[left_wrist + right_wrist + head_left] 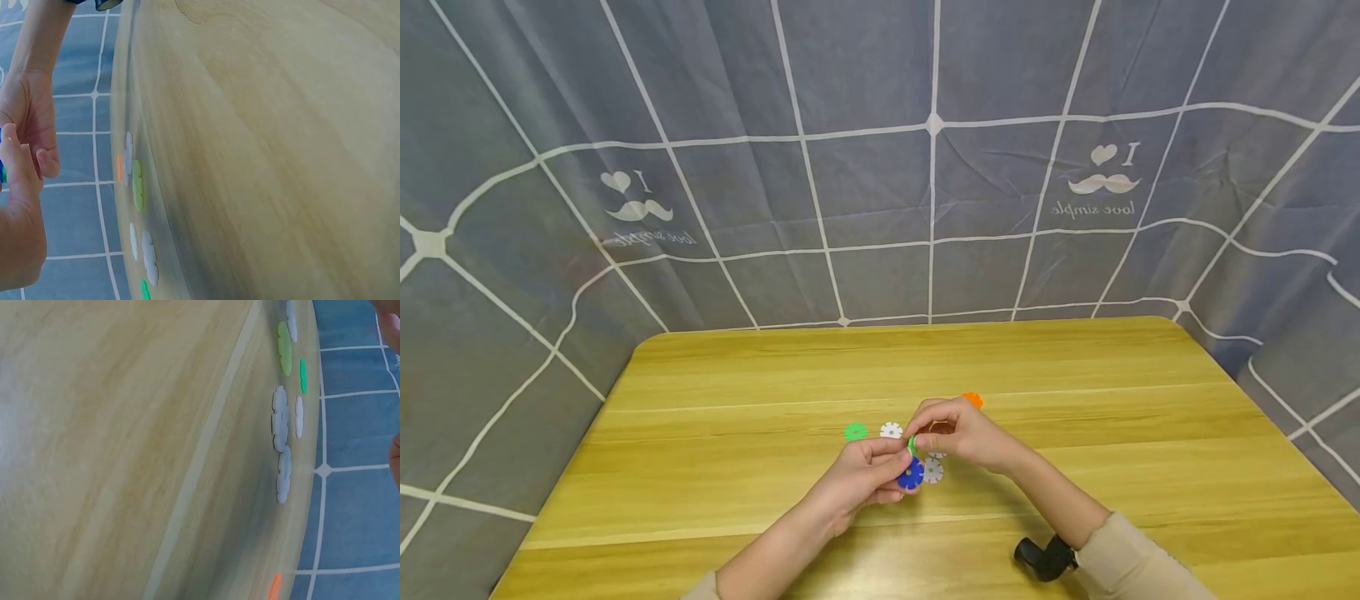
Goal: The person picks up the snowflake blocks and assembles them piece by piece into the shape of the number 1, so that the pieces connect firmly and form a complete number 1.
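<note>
Okay, blue disc [911, 474] and green piece [912, 445] are up between the hands, lower centre of the head frame. Green sits right above blue, edge-on, long axis near vertical; blue shows its face, so their planes look crossed. Can't tell if they're slotted together. Left hand [859, 475] comes from lower left, grip closed on blue, thumb at its upper edge; nearer to blue. Right hand [966, 433] comes from lower right, thumb and forefinger pinching green's upper end.

Surface: flat wood-grain tabletop [715, 467]. Loose pieces close by: flat green disc [855, 432] and white disc [891, 430] left of centre, grey disc [933, 471] just right of blue, orange disc [973, 400] above the right hand. Gridded grey curtain [865, 192] fills the upper frame.
</note>
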Available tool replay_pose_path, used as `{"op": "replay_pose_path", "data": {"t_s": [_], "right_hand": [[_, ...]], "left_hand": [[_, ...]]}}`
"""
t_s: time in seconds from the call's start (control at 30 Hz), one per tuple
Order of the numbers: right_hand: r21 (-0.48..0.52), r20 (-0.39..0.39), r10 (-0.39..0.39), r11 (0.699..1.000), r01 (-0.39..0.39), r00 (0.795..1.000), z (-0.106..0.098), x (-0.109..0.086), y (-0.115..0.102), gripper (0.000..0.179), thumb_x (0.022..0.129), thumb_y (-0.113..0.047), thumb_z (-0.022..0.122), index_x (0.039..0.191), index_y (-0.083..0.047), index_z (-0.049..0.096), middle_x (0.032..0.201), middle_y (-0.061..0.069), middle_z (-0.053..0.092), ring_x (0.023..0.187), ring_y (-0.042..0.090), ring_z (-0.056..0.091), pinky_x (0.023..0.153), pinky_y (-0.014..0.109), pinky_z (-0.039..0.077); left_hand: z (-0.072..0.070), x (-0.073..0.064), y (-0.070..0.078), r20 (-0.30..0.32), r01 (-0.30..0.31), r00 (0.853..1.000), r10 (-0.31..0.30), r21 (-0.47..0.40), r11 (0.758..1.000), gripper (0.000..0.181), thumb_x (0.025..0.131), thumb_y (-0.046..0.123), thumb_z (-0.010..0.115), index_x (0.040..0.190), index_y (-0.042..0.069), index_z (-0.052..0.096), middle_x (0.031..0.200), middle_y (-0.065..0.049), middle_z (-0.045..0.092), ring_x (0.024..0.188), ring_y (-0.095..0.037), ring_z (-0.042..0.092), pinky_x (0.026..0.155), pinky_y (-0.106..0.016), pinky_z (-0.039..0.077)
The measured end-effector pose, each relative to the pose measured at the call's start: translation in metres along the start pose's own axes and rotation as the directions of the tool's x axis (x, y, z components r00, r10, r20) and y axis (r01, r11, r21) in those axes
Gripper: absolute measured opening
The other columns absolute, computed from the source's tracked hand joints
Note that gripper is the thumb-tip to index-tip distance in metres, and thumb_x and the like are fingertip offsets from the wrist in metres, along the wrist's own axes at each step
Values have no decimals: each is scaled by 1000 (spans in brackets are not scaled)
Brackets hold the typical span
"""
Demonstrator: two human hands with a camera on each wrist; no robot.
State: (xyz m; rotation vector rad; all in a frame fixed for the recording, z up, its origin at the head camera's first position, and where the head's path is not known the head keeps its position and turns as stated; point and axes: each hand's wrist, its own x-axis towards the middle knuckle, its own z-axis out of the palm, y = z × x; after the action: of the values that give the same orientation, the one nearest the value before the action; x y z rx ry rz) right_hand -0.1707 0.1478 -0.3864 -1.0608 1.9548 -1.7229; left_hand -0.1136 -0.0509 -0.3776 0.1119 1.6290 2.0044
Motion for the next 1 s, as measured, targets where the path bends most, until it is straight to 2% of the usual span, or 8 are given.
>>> {"op": "replay_pose_path", "data": {"t_s": [0.2,0.33,0.43,0.53,0.73,0.87,1.0], "right_hand": [[33,14,-12,999,11,1000,0,0,1,15,89,-2,60,99,8,65,94,7,63,89,15,58,75,32,53],[1,8,6,1000,-6,1000,-1,-1,0,18,89,-5,61,101,8,65,96,14,63,89,14,59,75,30,53],[-29,-7,56,998,-56,998,-3,-2,-2,22,89,-8,63,103,9,63,98,24,61,86,14,60,74,30,54],[-57,-51,125,990,-128,991,-8,-5,-4,27,88,-9,64,105,11,61,96,24,61,83,14,60,72,29,54],[-97,-198,239,960,-261,951,-26,-10,-1,31,84,-10,68,107,10,61,89,8,64,81,15,59,69,26,51],[-78,-283,298,940,-331,912,-44,-14,3,34,83,-8,69,109,13,59,88,5,64,82,21,59,72,27,52],[-49,-328,357,918,-393,875,-59,-17,8,36,83,-5,69,111,14,57,85,6,63,81,23,62,72,30,54]], "left_hand": [[-2,0,-1,37,5,999,-4,-14,1000,44,93,20,58,122,-13,50,78,0,67,66,-6,62,57,-12,50],[-1,-1,0,40,8,999,-7,-20,1000,43,93,20,58,120,-13,51,79,0,67,66,-5,62,57,-13,50],[1,-3,0,28,13,1000,-12,-26,1000,43,93,19,59,121,-13,50,82,0,67,66,-6,62,58,-13,50],[1,-4,1,11,17,1000,-17,-25,1000,45,92,20,59,122,-12,49,87,-2,68,67,-6,62,59,-14,51],[-2,-3,0,-13,19,1000,-19,-27,999,47,92,22,60,123,-12,49,101,-11,68,69,-6,64,61,-15,52],[-3,-4,0,-15,32,999,-32,-28,999,49,91,23,61,124,-10,49,105,-14,66,70,-6,64,61,-14,51],[-4,-5,0,-8,31,999,-31,-25,999,50,90,22,61,126,-10,48,106,-12,66,71,-6,63,62,-15,51]]}}
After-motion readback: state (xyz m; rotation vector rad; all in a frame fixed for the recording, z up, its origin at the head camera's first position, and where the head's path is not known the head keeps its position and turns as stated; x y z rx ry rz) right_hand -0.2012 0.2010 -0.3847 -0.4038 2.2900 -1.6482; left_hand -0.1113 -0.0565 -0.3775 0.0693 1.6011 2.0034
